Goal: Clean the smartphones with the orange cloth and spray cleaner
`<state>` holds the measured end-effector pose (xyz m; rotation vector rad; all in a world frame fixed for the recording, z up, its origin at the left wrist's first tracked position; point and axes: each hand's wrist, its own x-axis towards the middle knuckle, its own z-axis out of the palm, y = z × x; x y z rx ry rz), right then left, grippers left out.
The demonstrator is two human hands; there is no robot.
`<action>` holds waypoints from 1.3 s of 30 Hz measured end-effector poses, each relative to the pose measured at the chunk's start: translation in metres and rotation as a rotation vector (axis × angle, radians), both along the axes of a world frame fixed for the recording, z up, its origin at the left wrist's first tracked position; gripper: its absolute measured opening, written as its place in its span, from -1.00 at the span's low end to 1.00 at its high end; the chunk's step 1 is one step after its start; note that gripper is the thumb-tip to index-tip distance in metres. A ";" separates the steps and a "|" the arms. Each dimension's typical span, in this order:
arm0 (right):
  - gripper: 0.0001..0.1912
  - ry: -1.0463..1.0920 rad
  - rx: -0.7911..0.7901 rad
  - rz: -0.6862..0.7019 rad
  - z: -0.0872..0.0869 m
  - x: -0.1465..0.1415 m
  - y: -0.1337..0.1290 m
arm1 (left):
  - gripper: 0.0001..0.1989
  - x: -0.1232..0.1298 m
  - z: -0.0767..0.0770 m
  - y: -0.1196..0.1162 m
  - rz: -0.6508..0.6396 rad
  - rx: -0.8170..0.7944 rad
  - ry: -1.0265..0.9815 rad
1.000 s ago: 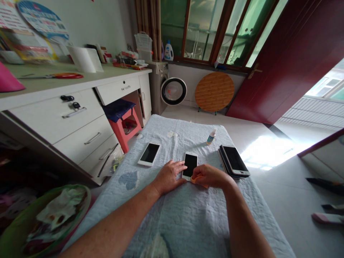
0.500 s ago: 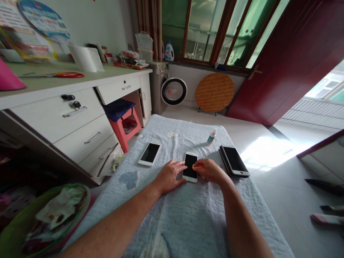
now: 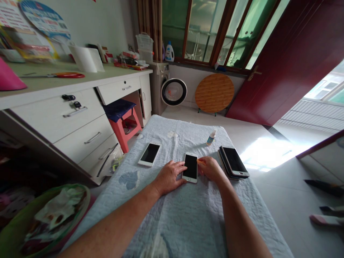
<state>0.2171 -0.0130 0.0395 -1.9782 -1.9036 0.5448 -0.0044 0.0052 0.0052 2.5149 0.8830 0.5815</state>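
The creased pale blue cover (image 3: pixel 185 208) could let things slip if I press unevenly. My left hand (image 3: pixel 169 176) has its fingers spread, tips on the left edge of the middle phone (image 3: pixel 191 170), which lies flat between my hands; my right hand (image 3: pixel 211 169) pinches an orange cloth (image 3: pixel 200 162) at its right edge. A careless right elbow or wrist could shove the stack of devices (image 3: pixel 233 161); a bump could topple the spray bottle (image 3: pixel 211 137). Counted: one cover, two hands, one stack (layers uncertain), two single phones including the left-side phone (image 3: pixel 149 154), one bottle, one cloth.
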 end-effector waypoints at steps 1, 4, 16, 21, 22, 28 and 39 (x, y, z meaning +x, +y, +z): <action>-0.70 0.035 -0.032 0.001 0.001 0.000 -0.001 | -0.54 0.000 0.000 0.000 0.000 0.003 0.002; -0.67 0.147 -0.122 0.023 0.004 0.003 -0.004 | -0.53 0.001 0.000 0.000 0.000 0.012 0.005; -0.76 0.305 -0.492 0.262 0.018 0.017 -0.015 | -0.57 0.001 -0.002 0.000 0.012 0.048 0.011; -0.79 0.294 -0.537 0.341 0.019 0.018 -0.015 | -0.57 0.002 -0.003 0.000 0.012 0.045 0.001; -0.80 0.296 -0.536 0.361 0.019 0.018 -0.015 | -0.57 0.002 -0.003 0.000 0.012 0.043 0.000; -0.76 0.356 -0.499 0.312 0.009 0.021 -0.012 | -0.57 0.002 -0.001 0.000 0.014 0.034 0.001; -0.66 0.270 -0.195 0.030 -0.005 0.014 -0.003 | -0.55 0.001 -0.003 0.001 0.000 0.035 -0.001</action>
